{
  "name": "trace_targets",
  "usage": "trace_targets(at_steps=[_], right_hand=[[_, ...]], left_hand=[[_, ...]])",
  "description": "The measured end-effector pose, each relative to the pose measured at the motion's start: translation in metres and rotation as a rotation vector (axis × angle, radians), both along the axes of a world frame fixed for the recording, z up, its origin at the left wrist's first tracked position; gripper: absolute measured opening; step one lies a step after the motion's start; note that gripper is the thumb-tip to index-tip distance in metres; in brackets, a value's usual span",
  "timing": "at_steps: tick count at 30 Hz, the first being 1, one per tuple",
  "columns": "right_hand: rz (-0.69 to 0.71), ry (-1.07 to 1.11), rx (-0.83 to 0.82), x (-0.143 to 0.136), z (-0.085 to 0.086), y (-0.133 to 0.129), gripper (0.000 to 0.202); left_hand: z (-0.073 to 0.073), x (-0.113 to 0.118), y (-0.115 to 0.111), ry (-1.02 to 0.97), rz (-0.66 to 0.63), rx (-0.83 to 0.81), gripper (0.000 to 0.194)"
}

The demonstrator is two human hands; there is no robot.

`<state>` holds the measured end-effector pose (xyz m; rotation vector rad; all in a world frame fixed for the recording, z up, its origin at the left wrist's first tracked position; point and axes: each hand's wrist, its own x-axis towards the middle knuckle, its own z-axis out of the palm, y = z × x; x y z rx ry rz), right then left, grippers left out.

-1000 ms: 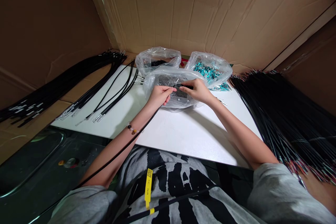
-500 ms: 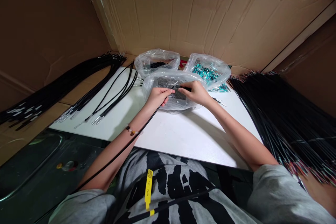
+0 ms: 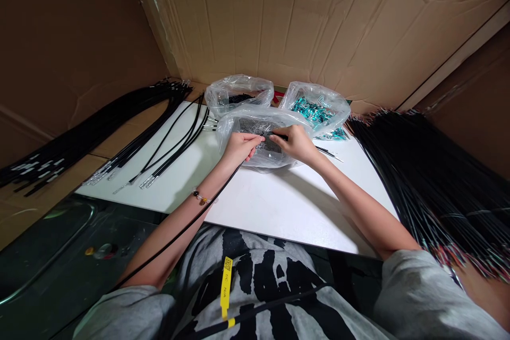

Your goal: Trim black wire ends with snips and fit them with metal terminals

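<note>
Indoors, white board (image 3: 239,196) against cardboard walls (image 3: 271,21), left fingers (image 3: 260,139) pinching black cable (image 3: 191,221), plastic bags (image 3: 261,162) behind.

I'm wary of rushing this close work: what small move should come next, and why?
I'd hold the left hand steady and ease the right hand slightly leftward. The left fingers pinch the black cable; the right fingers pinch a dark piece near its end, above the front bag. Whether cable and piece already touch is too small to tell.
</note>
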<state>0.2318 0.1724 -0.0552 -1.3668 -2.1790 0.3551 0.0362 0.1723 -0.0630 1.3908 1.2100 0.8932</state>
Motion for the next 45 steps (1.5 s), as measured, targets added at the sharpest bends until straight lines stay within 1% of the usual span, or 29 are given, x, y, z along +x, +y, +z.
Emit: trace_targets(at_steps=[6,8,10,14,17,19,24,30,39,42,45], right_hand=[[-0.071,0.031,0.023,-0.0015,-0.0022,0.0001,0.024],[-0.092,0.053,0.015,0.0004,-0.0025,0.0019,0.025],[-0.08,0.061,-0.001,0.0025,-0.0026,0.0032,0.028],[-0.013,0.053,-0.023,0.0045,-0.0027,0.0038,0.041],[0.012,0.042,-0.023,0.0039,-0.0032,0.0037,0.044],[0.012,0.03,-0.017,0.0027,-0.0042,0.0033,0.045],[-0.023,-0.009,0.021,-0.0018,-0.0057,0.0003,0.042],[-0.038,-0.01,0.038,0.0005,-0.0011,0.0001,0.035],[0.012,-0.031,-0.009,0.004,0.0023,0.0022,0.04],[-0.009,-0.054,0.008,0.0013,0.0004,0.0005,0.04],[-0.056,-0.081,0.045,-0.0028,-0.0015,-0.0029,0.034]], left_hand=[[0.0012,0.0003,-0.0006,-0.012,0.03,0.0,0.013],[0.0025,0.0001,-0.0019,-0.023,0.042,0.006,0.014],[0.0036,0.0001,-0.0035,-0.032,0.053,0.012,0.016],[0.004,0.0008,-0.0045,-0.031,0.059,0.016,0.016],[0.002,0.0016,-0.003,-0.015,0.053,0.015,0.012],[0.0006,0.0017,-0.0018,-0.002,0.047,0.014,0.013],[-0.0014,0.0006,0.0005,0.022,0.035,0.01,0.02],[-0.0023,0.0009,0.002,0.03,0.031,0.003,0.021],[0.0004,0.0015,0.0001,0.034,0.063,-0.001,0.016],[-0.0005,0.002,0.0003,0.032,0.07,0.001,0.016],[-0.0015,0.0024,0.0005,0.036,0.078,0.007,0.018]])
